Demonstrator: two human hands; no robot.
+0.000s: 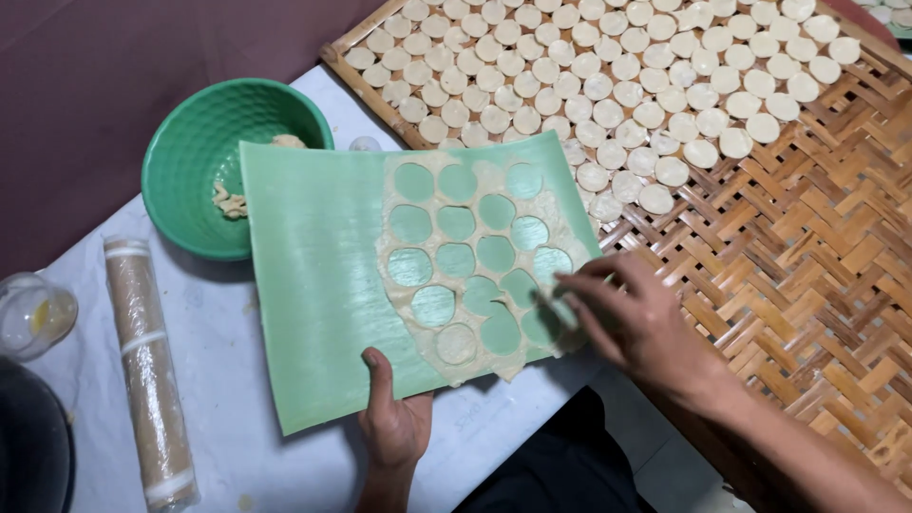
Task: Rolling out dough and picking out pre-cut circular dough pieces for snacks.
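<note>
head view: left hand [394, 423] pinches the near edge of a green sheet [318, 285] over the worktop's white cloth; right hand's [636, 323] fingers press the hole-cut dough [475, 261] beside the woven tray [807, 266].

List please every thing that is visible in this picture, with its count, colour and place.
Flexible green plastic sheet: one, green, centre, lifted over the white table cover.
Thin dough layer with round holes: one, pale beige, on the sheet's right half.
Uncut dough circle: one, beige, near the sheet's lower edge.
Small round dough discs: many, cream, in rows on the mat's upper part.
Woven bamboo mat: one, brown, right side.
Green plastic bowl: one, green, upper left, holding dough scraps.
Cylindrical rolling pin: one, tan, lower left.
Clear glass container: one, transparent, far left.
White table cover: one, white, beneath.
Left hand: holds the sheet's lower edge.
Right hand: fingers on the dough.
</note>
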